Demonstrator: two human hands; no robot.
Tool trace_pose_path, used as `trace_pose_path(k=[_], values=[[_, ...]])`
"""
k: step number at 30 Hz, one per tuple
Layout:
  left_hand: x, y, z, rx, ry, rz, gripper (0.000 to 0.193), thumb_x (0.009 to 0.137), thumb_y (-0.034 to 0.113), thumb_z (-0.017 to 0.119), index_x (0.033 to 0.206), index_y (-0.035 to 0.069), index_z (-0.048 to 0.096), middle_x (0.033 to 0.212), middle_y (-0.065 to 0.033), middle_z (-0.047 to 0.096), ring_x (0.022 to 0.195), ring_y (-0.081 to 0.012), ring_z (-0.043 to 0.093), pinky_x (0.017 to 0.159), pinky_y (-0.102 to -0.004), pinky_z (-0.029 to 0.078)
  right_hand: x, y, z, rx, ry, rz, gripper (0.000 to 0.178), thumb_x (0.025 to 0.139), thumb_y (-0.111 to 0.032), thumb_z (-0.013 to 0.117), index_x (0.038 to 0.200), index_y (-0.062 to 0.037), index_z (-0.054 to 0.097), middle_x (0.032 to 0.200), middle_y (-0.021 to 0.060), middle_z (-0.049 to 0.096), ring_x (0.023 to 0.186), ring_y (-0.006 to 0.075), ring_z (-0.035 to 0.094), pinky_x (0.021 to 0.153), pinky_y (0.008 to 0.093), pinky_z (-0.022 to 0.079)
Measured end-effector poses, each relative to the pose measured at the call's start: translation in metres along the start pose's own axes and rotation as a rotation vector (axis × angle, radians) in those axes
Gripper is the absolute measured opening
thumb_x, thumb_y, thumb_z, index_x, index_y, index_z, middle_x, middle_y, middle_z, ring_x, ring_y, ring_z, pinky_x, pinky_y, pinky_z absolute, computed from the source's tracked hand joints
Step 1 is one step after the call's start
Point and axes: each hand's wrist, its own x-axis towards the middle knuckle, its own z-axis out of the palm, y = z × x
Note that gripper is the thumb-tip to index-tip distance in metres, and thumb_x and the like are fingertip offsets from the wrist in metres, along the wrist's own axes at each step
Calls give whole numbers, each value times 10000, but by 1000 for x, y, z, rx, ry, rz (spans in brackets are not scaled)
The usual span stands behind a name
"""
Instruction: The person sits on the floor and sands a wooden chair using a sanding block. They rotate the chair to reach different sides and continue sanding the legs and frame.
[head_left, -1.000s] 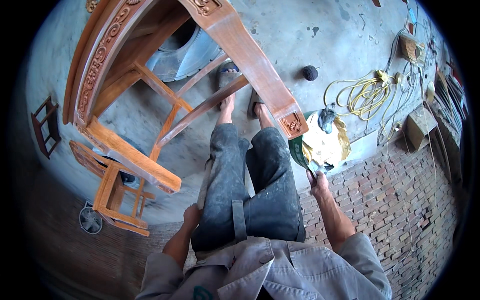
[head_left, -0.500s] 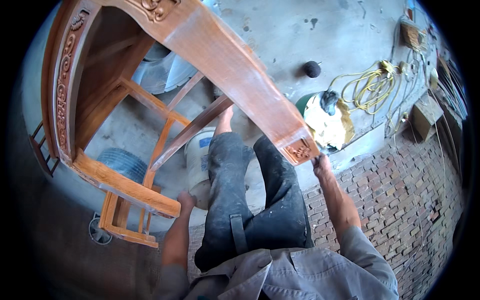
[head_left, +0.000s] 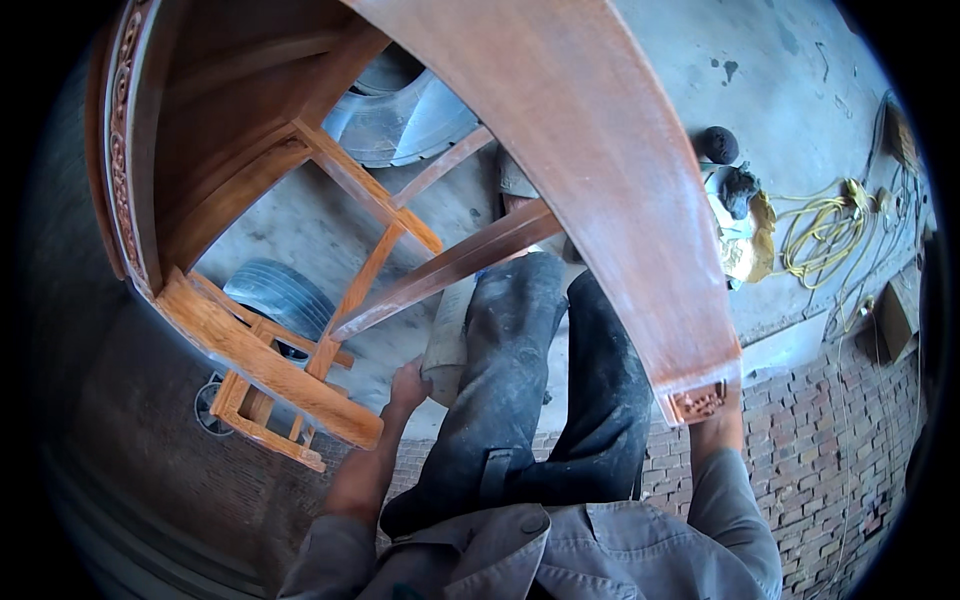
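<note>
A large reddish-brown wooden furniture frame, like a carved chair without its seat [head_left: 600,150], rises over my legs. One broad curved member ends at a small carved panel [head_left: 700,402] on the right. Lighter wooden bars [head_left: 365,270] cross its open middle. Low on the left, my left hand [head_left: 407,388] has its fingers curled at the lower end of a pale bucket [head_left: 447,345], which leans beside my left leg. My right hand [head_left: 722,425] is behind the carved end; its fingers are hidden.
Tyre-like round objects [head_left: 400,130] lie beyond the frame, another ribbed one [head_left: 280,295] at left. To the right are a dark ball [head_left: 719,145], a plastic-covered container [head_left: 745,240], a coiled yellow cord [head_left: 825,235] and a wooden block [head_left: 898,312]. Brick paving [head_left: 790,440] borders the concrete.
My view has shifted, with the frame appearing farther right and larger. The bucket has tilted near my left hand. My right hand has gone from beside the carved end to behind it.
</note>
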Motion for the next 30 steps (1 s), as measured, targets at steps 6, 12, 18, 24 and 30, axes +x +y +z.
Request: trace_pose_path(k=[6,12,18,24,30], values=[[18,6,-34,86,-156,159,400,743,101,693,1135,52,630,1033,-255,691,1013,-469,636,863,-523,517,43,12,36,63,-125,69,203,999,-6,499,1162,113,474,1124,229,654,962,383,723,803,406,686],[36,-10,-42,12,-244,299,377,809,167,694,1162,47,640,1090,-256,681,1022,-474,630,872,-522,510,19,21,51,-208,-269,38,278,1053,-151,484,1245,46,516,1090,191,698,902,277,739,673,338,668],[68,-39,-50,79,-137,320,335,853,139,657,1173,41,648,1091,-257,681,1012,-472,634,863,-514,512,-39,8,72,-269,-246,47,270,1059,-310,494,1107,-63,592,811,60,705,584,126,653,476,246,539],[89,-51,-73,139,231,484,300,897,111,620,1185,36,656,1091,-258,682,1001,-469,638,854,-506,514,-64,8,63,48,-480,42,529,1001,-528,562,1177,-32,608,945,72,712,757,192,681,670,324,591],[31,-66,-63,-44,797,757,273,940,83,584,1196,30,664,1092,-258,683,991,-467,643,846,-497,517,-231,49,48,-337,-489,-863,253,1018,-216,572,1127,3,636,936,72,705,751,139,642,648,317,534]])
